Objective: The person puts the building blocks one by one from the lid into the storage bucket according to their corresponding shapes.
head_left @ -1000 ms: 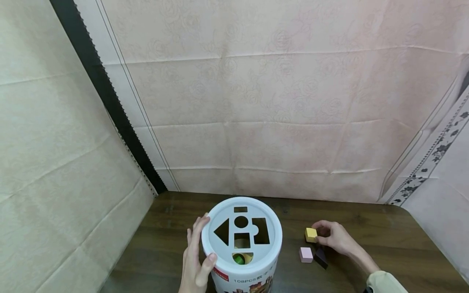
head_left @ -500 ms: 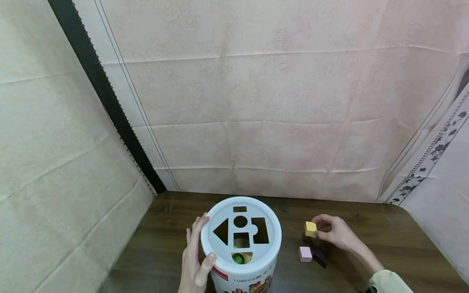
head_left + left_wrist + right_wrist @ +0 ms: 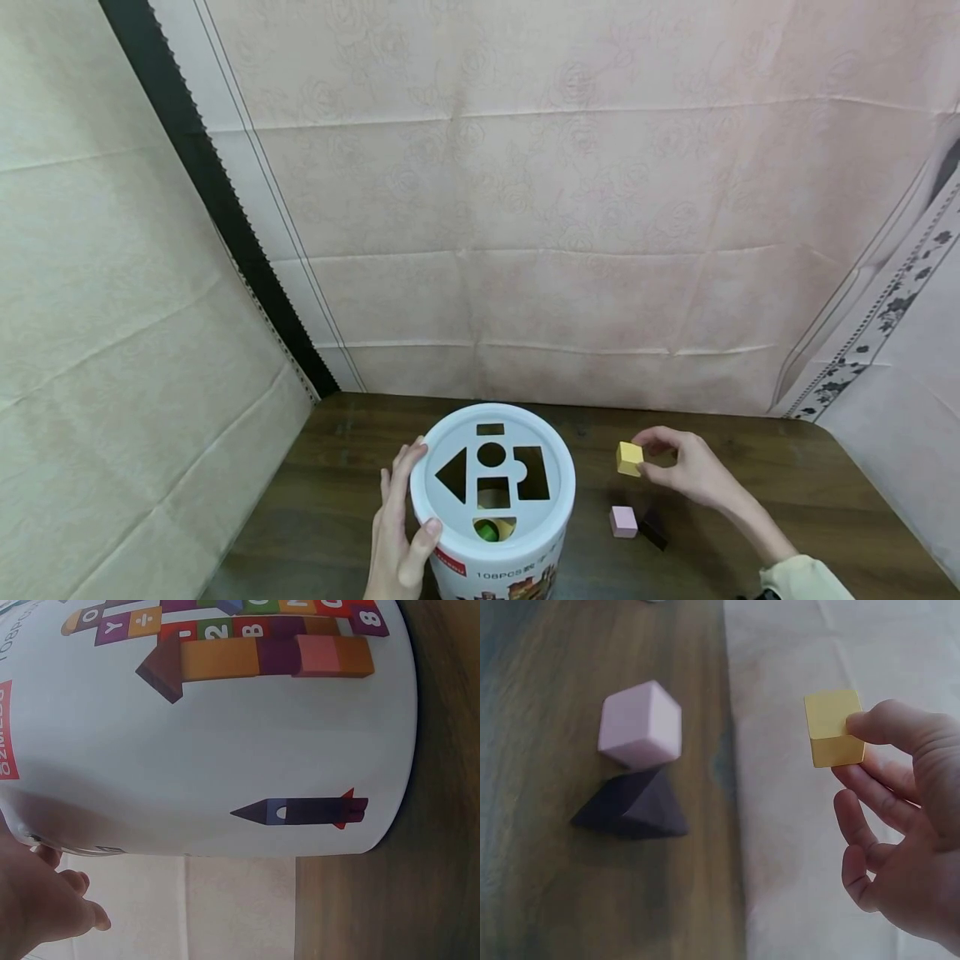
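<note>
Between the thumb and fingers of my right hand is a small yellow cube, held above the table. In the right wrist view the thumb lies on one face of the yellow cube, while the lower fingers are loosely bent. My left hand rests against the left side of a round white bucket, its thumb and fingers at the rim. The bucket's pale blue lid has several shaped holes, and a green piece shows through one. The bucket's printed wall fills most of the left wrist view.
Below the right hand, a pink cube and a dark triangular block lie close together on the brown wooden table. Pale patterned cloth hangs behind the table, with more cloth at both sides.
My right hand has lifted the yellow cube off the dark block area, moving it up and slightly to the left in the head view. The left hand and bucket stay put.
</note>
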`<action>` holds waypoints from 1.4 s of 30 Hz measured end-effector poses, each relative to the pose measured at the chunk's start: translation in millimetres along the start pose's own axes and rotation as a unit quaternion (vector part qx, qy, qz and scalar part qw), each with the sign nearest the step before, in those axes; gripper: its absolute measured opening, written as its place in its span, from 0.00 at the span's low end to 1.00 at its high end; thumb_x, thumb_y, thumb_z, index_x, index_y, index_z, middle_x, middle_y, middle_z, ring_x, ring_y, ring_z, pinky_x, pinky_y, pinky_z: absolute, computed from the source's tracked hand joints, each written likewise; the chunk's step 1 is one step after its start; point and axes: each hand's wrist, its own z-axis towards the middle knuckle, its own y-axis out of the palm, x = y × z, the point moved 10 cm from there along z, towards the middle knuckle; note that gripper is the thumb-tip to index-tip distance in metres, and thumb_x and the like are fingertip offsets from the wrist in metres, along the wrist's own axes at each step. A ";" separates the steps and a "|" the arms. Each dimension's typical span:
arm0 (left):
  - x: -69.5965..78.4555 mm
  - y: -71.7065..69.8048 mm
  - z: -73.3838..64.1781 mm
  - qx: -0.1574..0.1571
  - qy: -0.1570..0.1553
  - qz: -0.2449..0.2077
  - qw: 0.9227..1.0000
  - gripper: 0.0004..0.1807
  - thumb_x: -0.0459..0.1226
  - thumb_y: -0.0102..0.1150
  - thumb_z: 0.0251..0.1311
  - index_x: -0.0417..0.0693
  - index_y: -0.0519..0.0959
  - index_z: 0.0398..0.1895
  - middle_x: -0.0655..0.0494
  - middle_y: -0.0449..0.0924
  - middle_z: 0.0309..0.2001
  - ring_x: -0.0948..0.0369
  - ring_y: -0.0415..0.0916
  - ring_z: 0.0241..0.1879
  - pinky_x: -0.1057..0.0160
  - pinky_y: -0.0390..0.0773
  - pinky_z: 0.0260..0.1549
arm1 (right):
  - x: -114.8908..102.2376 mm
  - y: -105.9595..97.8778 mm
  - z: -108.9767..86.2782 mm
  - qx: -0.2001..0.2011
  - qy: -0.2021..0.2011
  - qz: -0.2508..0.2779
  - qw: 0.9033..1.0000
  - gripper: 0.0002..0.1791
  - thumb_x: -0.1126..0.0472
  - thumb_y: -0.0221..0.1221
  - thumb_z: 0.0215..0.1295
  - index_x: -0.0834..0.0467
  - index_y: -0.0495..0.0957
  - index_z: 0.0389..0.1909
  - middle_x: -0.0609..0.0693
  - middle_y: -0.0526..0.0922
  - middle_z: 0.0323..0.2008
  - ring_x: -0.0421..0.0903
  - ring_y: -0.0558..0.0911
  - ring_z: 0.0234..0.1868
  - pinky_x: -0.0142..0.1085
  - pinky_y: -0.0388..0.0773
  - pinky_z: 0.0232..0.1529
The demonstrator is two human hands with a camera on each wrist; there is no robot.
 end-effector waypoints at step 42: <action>-0.3 -0.9 -0.7 -0.004 -0.013 0.003 1.000 0.37 0.43 0.53 0.54 0.47 0.68 0.72 0.50 0.69 0.69 0.44 0.56 0.72 0.19 0.37 0.56 | -121.7 -35.5 19.3 0.037 -0.082 0.012 0.996 0.21 0.69 0.73 0.50 0.46 0.82 0.43 0.35 0.83 0.39 0.39 0.81 0.42 0.28 0.72 0.47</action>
